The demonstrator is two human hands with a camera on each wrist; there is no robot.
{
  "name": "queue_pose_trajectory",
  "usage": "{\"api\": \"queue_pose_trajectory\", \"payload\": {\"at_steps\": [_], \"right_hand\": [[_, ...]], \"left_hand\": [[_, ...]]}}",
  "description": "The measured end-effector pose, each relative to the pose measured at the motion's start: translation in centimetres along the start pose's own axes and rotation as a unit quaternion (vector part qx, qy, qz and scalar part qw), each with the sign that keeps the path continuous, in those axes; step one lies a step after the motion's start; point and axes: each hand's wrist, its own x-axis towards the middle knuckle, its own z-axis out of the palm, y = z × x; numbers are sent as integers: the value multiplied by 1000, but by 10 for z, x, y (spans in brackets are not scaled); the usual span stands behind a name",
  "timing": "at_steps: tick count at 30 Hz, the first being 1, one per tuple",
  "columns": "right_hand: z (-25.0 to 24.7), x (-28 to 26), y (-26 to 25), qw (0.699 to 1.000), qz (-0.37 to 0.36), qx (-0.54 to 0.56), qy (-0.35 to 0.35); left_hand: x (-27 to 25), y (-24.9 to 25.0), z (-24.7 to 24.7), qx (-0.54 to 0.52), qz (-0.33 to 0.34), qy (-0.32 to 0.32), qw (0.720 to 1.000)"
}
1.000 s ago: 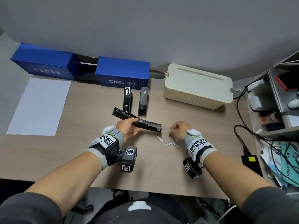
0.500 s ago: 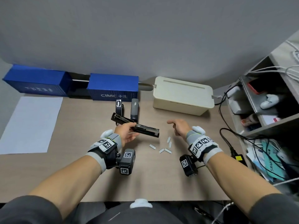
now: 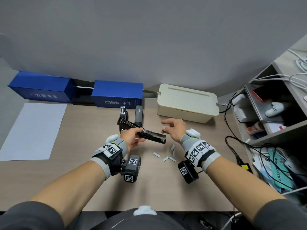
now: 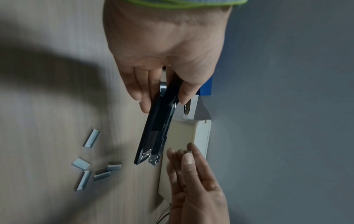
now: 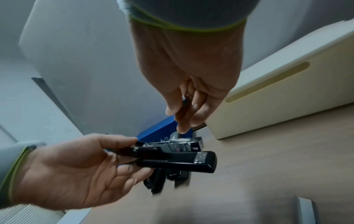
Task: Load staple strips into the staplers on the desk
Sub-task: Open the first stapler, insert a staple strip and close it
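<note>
My left hand (image 3: 132, 136) grips a black stapler (image 3: 149, 134) by its hinge end, above the desk, with the top arm swung back and the staple channel exposed. In the left wrist view the stapler (image 4: 155, 136) points away from my palm. My right hand (image 3: 166, 127) pinches a short staple strip (image 3: 164, 126) just beyond the stapler's front tip; the strip (image 5: 184, 104) shows between thumb and fingers. Several loose staple strips (image 3: 166, 156) lie on the desk below. Two more staplers (image 3: 123, 112) (image 3: 138, 116) lie side by side behind.
A cream cable box (image 3: 187, 103) stands at the back right and blue container-shaped boxes (image 3: 118, 95) at the back left. A white sheet (image 3: 33, 130) lies at the left. A shelf unit (image 3: 265, 113) with cables and a black power adapter (image 3: 239, 158) crowd the right edge.
My right hand has lifted off the desk with a staple strip and moved up to the stapler's front end. The left hand keeps holding the open stapler.
</note>
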Motion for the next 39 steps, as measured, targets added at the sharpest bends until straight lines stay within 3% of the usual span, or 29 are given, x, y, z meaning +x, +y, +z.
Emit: {"api": "queue_pose_trajectory", "payload": {"at_steps": [4,9,32,39], "right_hand": [[5,-5,-13,993,-50,-104,23],[18,-8,-17,990,-100,-102,6],[30,-9,-8,992,-83,-89,-20],[23,-11,-4,989,-119,-79,-43]], "left_hand": [[-1,3,4,-3,5,5,1000],[-4,5,8,-7,4,9,1000],[-18,4,12,-45,-16,-11,999],[-17,5,11,-54,-13,-11,998]]}}
